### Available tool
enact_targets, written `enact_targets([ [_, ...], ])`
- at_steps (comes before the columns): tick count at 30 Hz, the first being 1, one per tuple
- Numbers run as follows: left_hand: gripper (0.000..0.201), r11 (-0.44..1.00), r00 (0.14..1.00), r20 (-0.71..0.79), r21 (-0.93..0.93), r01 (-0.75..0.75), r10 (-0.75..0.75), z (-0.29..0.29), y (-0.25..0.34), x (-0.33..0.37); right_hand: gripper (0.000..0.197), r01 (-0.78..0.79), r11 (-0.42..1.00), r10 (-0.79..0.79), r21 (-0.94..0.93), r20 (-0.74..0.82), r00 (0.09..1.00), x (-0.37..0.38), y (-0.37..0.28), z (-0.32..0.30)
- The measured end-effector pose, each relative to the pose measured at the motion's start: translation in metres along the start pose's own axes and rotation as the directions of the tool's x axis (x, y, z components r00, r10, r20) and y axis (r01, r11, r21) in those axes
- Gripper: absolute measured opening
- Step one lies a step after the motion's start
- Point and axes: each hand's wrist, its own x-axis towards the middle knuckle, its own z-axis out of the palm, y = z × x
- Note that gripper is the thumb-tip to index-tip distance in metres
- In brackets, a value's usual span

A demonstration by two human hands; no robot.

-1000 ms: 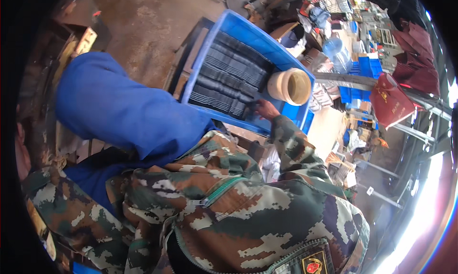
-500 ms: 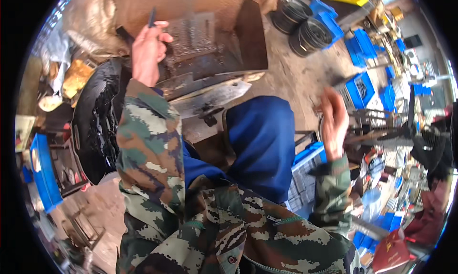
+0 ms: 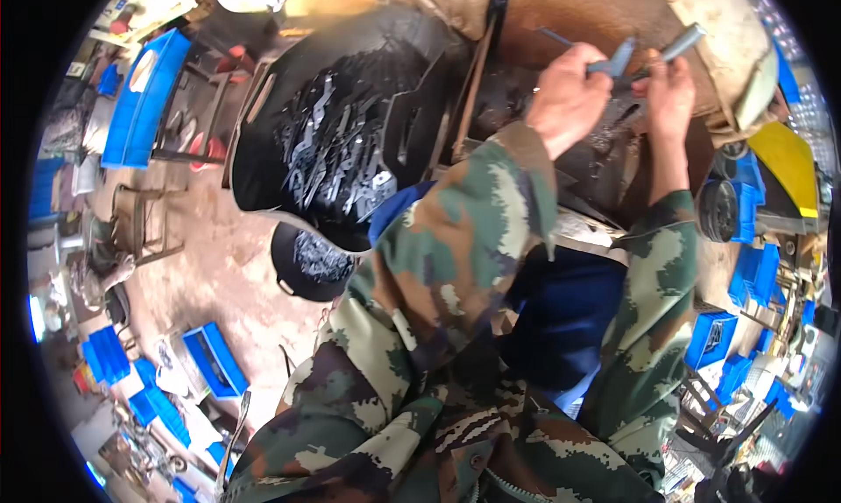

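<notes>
Bent fingers of the left grip (image 3: 569, 98) were closed around a blue-grey piece (image 3: 616, 58), pinching it above a brown metal trough (image 3: 597, 181). That piece looked smooth and dull, its visible end stubby and slanting up to the right, broader than the thin dark rod (image 3: 554, 36) that stuck out on the hand's other side. Whether rod and piece were one could not be told, since the fingers covered the stretch between them.

Just beside it, the right grip (image 3: 670, 91) was curled about a grey-blue cylinder (image 3: 683, 43), straight and rounded, tilted up to the right, with a paler outer end; its lower part was hidden in the fingers. Both held things were near each other, over the trough's dark, speckled floor. Left of the trough, a black bin (image 3: 263, 166) carried many narrow, shiny, dark metal strips (image 3: 328, 153), lying jumbled but mostly lengthwise.
</notes>
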Motion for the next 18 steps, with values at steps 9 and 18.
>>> enact_targets([
  [9, 0.02, 0.995, 0.996, -0.021, -0.06, 0.081, -0.082, -0.005, 0.02, 0.001, 0.027, -0.002, 0.991, 0.006, -0.132, 0.025, 1.0, 0.004, -0.006, 0.001],
  [18, 0.022, 0.994, 0.995, -0.004, -0.049, 0.101, -0.102, -0.009, 0.018, 0.002, 0.031, -0.017, 1.0, 0.018, -0.01, 0.047, 0.999, 0.001, -0.008, 0.002],
])
